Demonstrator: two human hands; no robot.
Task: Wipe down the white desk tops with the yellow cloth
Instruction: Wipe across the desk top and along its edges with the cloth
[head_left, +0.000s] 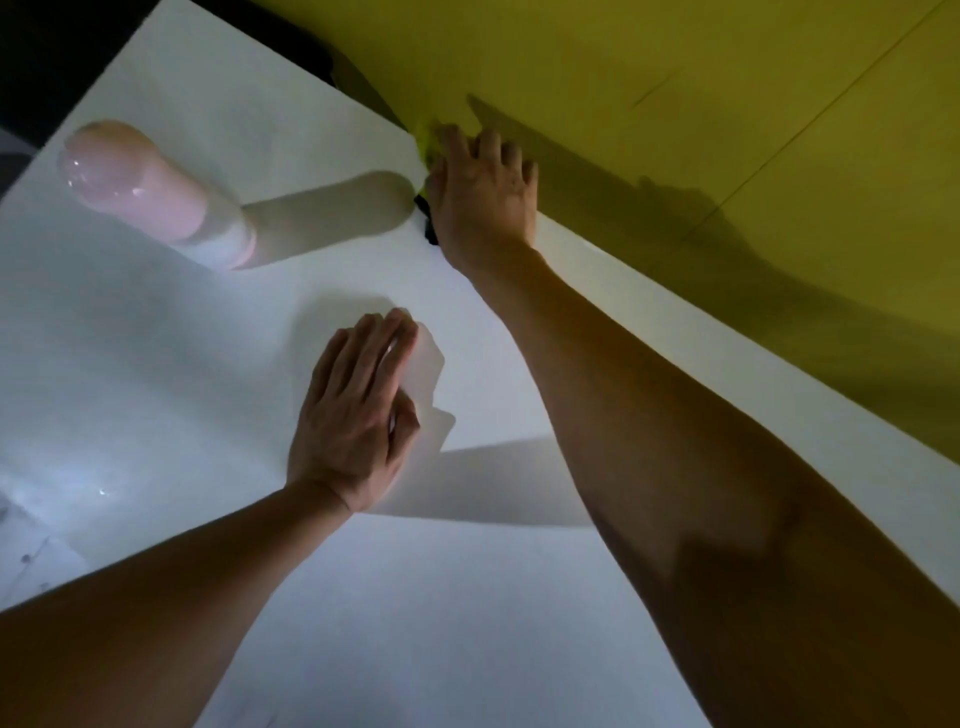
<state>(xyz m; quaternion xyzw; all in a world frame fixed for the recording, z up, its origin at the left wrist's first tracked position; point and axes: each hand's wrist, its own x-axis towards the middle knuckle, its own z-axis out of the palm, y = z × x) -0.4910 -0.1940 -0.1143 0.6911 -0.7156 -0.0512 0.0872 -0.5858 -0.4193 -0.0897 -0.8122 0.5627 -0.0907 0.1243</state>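
The white desk top (467, 597) fills most of the view. My right hand (483, 192) reaches to the desk's far edge by the yellow partition and presses flat on the yellow cloth (428, 137). Only a small bright corner of the cloth shows past my fingers, and a dark bit shows under my wrist. My left hand (358, 415) rests flat on the desk in the middle, fingers straight and together, holding nothing.
A pink and white bottle (156, 192) stands on the desk at the far left, casting a long shadow toward the cloth. A yellow partition wall (727, 104) runs along the desk's far right edge. Dark floor lies beyond the top left corner.
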